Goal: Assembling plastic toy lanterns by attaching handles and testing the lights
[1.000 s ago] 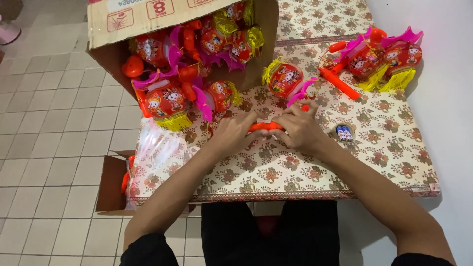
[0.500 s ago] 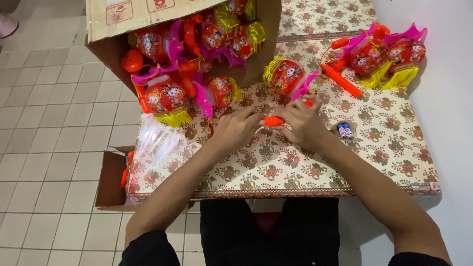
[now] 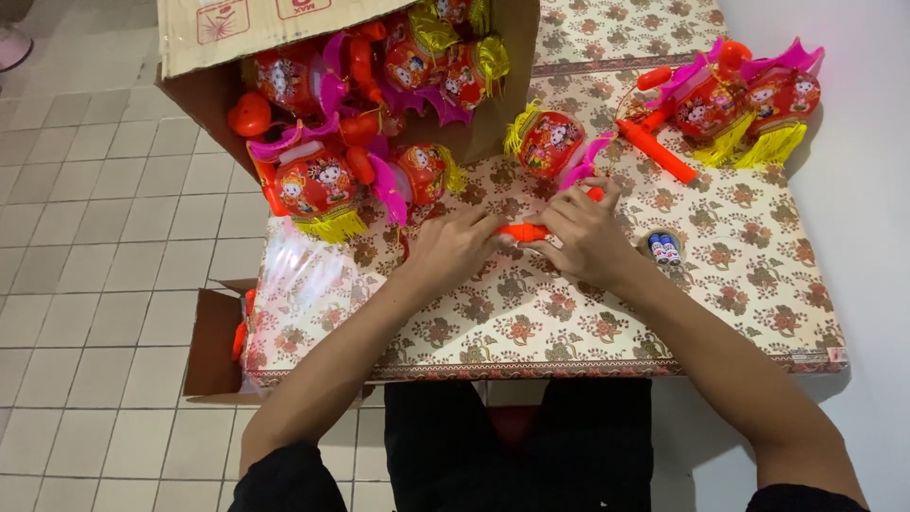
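Sitting at floral-patterned worktop (image 3: 569,332) above tiled floor (image 3: 95,284); gripping orange stick (image 3: 523,230) at worktop's middle, left hand (image 3: 455,248) and right hand (image 3: 583,232) both closed on its ends, red lantern (image 3: 552,142) lying just beyond, batteries (image 3: 664,248) resting near right hand.

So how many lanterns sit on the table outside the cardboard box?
3: one lantern just above the hands beside the box, and two lanterns side by side at the far right. Others spill from the box.
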